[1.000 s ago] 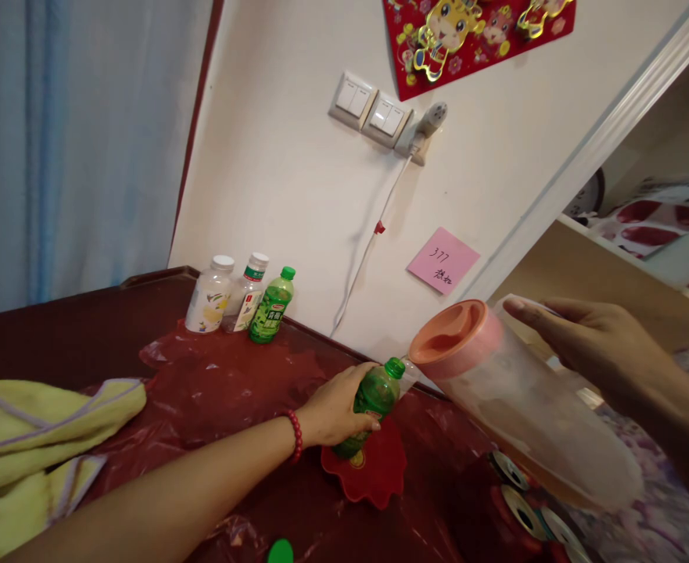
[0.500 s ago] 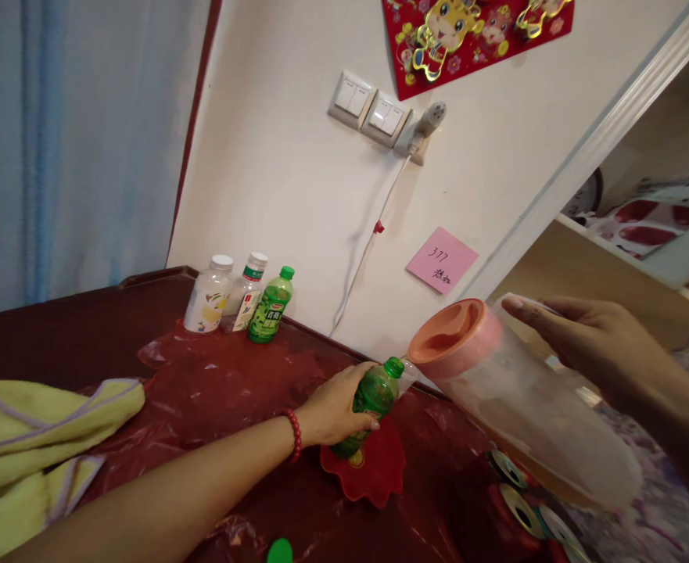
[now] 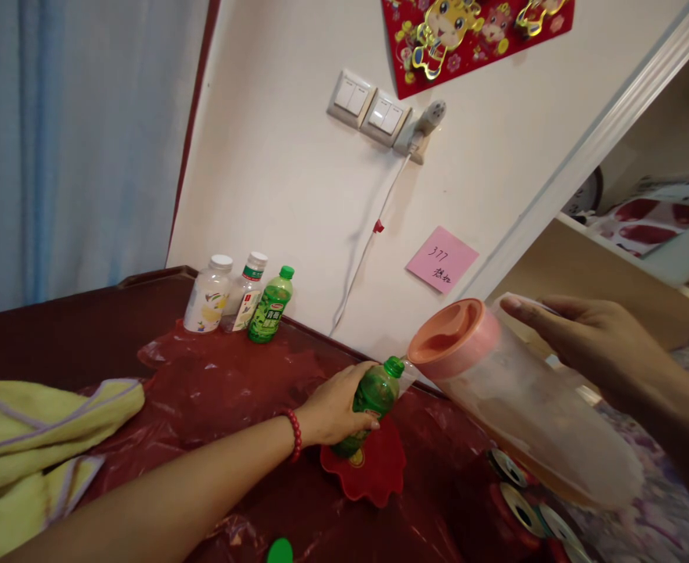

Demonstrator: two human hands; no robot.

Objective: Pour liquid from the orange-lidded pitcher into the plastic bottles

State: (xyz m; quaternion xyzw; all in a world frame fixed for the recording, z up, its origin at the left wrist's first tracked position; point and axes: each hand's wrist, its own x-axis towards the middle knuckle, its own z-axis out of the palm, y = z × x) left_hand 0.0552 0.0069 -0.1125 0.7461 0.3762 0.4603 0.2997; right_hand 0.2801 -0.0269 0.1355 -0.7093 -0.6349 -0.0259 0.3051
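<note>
My left hand (image 3: 335, 407), a red bead bracelet at its wrist, is wrapped round a green plastic drink bottle (image 3: 376, 391). The bottle's base is over a red petal-edged dish (image 3: 373, 469). In my right hand (image 3: 590, 328) is the handle of a cloudy clear pitcher (image 3: 532, 414) with an orange lid (image 3: 455, 336). That pitcher is tilted, lid end toward the bottle, and amber liquid shows along its lower side. A clear piece (image 3: 410, 378) shows between bottle and lid; I cannot tell its kind. Whether liquid flows is too small to see.
Several drink cans (image 3: 520, 508) stand under the pitcher. Against the wall are a white-capped bottle (image 3: 208, 297), a slimmer bottle (image 3: 244, 297) and another green bottle (image 3: 272, 306). A yellow cloth (image 3: 44, 422) lies left; a green cap (image 3: 279, 550) shows at the front edge.
Both hands, the bottle and the pitcher stay almost exactly where they were; no clear change shows.
</note>
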